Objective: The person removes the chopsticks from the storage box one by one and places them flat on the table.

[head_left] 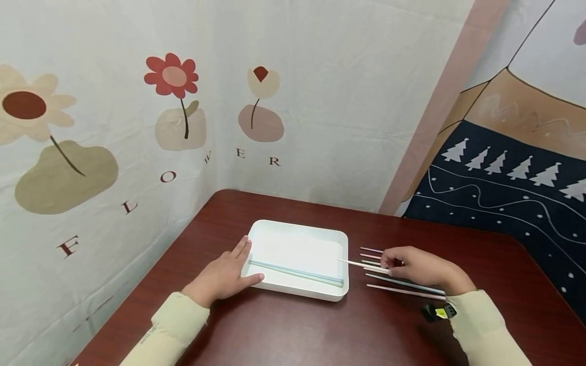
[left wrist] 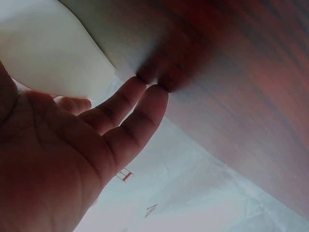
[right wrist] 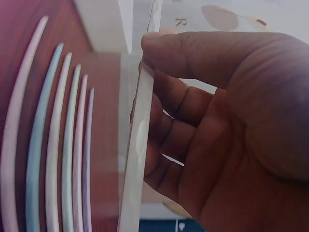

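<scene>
In the head view my left hand (head_left: 224,274) rests on the left side of a white tray (head_left: 295,244), fingers extended along its rim and thumb over the near left corner. Inside the tray, along its near side, lie a blue chopstick (head_left: 336,279) and a green chopstick (head_left: 336,283), close together. My right hand (head_left: 418,267) pinches a cream chopstick (right wrist: 137,140) between thumb and fingers, above the table right of the tray. Its thin end reaches over the tray's right rim. Below that hand, a pink chopstick (head_left: 407,292) and a blue chopstick (right wrist: 41,145) lie on the table.
Several more pastel chopsticks, among them a purple chopstick (right wrist: 88,159), lie in a spaced row right of the tray. A dark red wooden table (head_left: 293,330) carries everything. Printed cloth (head_left: 348,101) hangs behind and to the left. A black wrist device (head_left: 439,311) sits at my right cuff.
</scene>
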The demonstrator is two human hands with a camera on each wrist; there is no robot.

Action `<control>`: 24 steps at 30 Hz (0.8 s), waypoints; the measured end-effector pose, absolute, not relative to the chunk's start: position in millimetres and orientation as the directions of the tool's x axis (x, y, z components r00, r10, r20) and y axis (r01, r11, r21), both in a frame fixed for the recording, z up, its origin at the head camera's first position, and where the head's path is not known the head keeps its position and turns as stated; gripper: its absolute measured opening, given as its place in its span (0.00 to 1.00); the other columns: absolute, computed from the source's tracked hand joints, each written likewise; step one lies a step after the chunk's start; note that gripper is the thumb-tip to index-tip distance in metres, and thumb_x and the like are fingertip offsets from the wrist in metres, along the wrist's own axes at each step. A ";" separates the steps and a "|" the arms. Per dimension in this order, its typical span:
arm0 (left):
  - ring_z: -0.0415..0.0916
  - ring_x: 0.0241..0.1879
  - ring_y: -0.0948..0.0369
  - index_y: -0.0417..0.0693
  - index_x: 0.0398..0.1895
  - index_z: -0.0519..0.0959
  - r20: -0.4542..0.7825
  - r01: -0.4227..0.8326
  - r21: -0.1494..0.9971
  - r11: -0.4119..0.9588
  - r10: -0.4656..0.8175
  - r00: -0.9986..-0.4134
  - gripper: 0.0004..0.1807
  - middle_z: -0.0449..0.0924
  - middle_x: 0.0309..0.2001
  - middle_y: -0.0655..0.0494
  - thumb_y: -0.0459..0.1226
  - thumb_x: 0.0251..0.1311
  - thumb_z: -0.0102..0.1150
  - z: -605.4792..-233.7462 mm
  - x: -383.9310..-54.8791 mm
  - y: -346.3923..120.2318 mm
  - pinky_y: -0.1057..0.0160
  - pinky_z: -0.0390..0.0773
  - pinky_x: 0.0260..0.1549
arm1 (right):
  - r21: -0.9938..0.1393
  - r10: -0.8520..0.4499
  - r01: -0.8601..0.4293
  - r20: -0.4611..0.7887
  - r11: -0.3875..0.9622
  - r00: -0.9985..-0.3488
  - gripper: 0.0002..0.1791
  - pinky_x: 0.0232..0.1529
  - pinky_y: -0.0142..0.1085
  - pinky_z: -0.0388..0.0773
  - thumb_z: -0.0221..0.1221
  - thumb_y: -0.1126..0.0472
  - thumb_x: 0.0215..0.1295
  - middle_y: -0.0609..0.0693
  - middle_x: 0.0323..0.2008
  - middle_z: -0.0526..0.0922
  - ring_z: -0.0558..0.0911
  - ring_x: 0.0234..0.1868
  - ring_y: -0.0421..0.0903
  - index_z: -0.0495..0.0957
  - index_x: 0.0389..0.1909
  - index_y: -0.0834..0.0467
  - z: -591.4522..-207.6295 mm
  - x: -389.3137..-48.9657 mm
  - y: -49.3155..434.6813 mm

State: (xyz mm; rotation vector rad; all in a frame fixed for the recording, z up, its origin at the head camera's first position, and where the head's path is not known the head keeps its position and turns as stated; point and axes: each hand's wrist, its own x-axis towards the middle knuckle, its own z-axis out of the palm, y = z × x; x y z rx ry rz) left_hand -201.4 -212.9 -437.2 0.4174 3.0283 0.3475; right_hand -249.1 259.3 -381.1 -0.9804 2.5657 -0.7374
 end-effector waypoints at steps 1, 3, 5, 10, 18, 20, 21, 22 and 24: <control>0.65 0.64 0.34 0.37 0.78 0.50 -0.033 0.259 0.232 0.938 0.273 -0.961 0.56 0.43 0.79 0.45 0.70 0.62 0.46 -437.1 -201.3 -213.0 0.40 0.68 0.60 | -0.560 -0.681 -0.524 -0.100 0.641 -0.726 0.08 0.35 0.34 0.73 0.58 0.67 0.68 0.41 0.30 0.76 0.75 0.35 0.40 0.78 0.37 0.50 -381.3 -247.4 262.8; 0.65 0.64 0.35 0.37 0.78 0.50 -0.029 0.261 0.230 0.938 0.274 -0.961 0.56 0.43 0.79 0.45 0.71 0.62 0.46 -437.0 -200.6 -213.2 0.40 0.68 0.60 | -0.563 -0.679 -0.518 -0.111 0.644 -0.725 0.07 0.34 0.34 0.73 0.58 0.67 0.69 0.40 0.30 0.76 0.75 0.34 0.39 0.78 0.37 0.50 -382.1 -244.4 270.0; 0.66 0.64 0.35 0.36 0.78 0.51 -0.024 0.265 0.228 0.937 0.278 -0.960 0.56 0.44 0.79 0.44 0.70 0.62 0.46 -436.6 -200.1 -213.2 0.40 0.68 0.60 | -0.569 -0.688 -0.520 -0.113 0.637 -0.717 0.06 0.34 0.34 0.73 0.59 0.66 0.69 0.40 0.30 0.76 0.75 0.34 0.38 0.78 0.38 0.51 -383.7 -241.9 277.3; 0.65 0.64 0.34 0.36 0.78 0.51 -0.021 0.270 0.231 0.935 0.283 -0.959 0.56 0.44 0.79 0.44 0.70 0.63 0.47 -435.2 -199.2 -212.5 0.40 0.68 0.60 | -0.589 -0.688 -0.503 -0.128 0.632 -0.714 0.06 0.33 0.34 0.72 0.58 0.67 0.69 0.40 0.31 0.75 0.74 0.34 0.38 0.78 0.38 0.51 -388.0 -235.0 294.4; 0.65 0.64 0.33 0.35 0.77 0.50 -0.028 0.277 0.231 0.933 0.291 -0.956 0.55 0.44 0.79 0.43 0.69 0.63 0.47 -433.2 -198.0 -211.6 0.40 0.67 0.60 | -0.633 -0.677 -0.450 -0.164 0.630 -0.718 0.03 0.31 0.35 0.70 0.58 0.64 0.70 0.42 0.32 0.75 0.73 0.34 0.38 0.77 0.38 0.51 -395.5 -223.1 318.7; 0.65 0.64 0.33 0.35 0.77 0.50 -0.030 0.272 0.232 0.934 0.286 -0.958 0.55 0.43 0.79 0.43 0.68 0.63 0.48 -432.4 -197.8 -212.1 0.40 0.67 0.60 | -0.646 -0.680 -0.445 -0.161 0.621 -0.715 0.03 0.31 0.35 0.70 0.58 0.64 0.70 0.43 0.32 0.76 0.73 0.34 0.38 0.77 0.38 0.52 -397.8 -221.5 323.1; 0.65 0.64 0.33 0.35 0.77 0.50 -0.030 0.271 0.234 0.934 0.285 -0.958 0.55 0.43 0.79 0.43 0.68 0.63 0.48 -432.1 -197.6 -212.3 0.40 0.67 0.60 | -0.649 -0.679 -0.442 -0.161 0.620 -0.716 0.03 0.31 0.34 0.70 0.58 0.64 0.70 0.42 0.32 0.76 0.73 0.34 0.38 0.77 0.38 0.52 -399.0 -220.5 324.9; 0.65 0.64 0.33 0.35 0.77 0.51 -0.029 0.271 0.237 0.933 0.286 -0.958 0.55 0.44 0.79 0.43 0.69 0.63 0.48 -431.9 -197.5 -212.4 0.39 0.67 0.60 | -0.648 -0.677 -0.441 -0.160 0.621 -0.719 0.03 0.31 0.34 0.70 0.58 0.64 0.70 0.42 0.32 0.76 0.73 0.34 0.38 0.77 0.38 0.52 -400.3 -219.5 326.6; 0.65 0.64 0.33 0.35 0.77 0.51 -0.030 0.270 0.236 0.933 0.285 -0.958 0.56 0.44 0.79 0.43 0.69 0.63 0.47 -432.1 -197.1 -212.8 0.39 0.67 0.60 | -0.655 -0.672 -0.429 -0.166 0.622 -0.722 0.03 0.30 0.34 0.70 0.58 0.64 0.70 0.42 0.32 0.77 0.73 0.33 0.38 0.77 0.38 0.52 -403.0 -218.0 329.2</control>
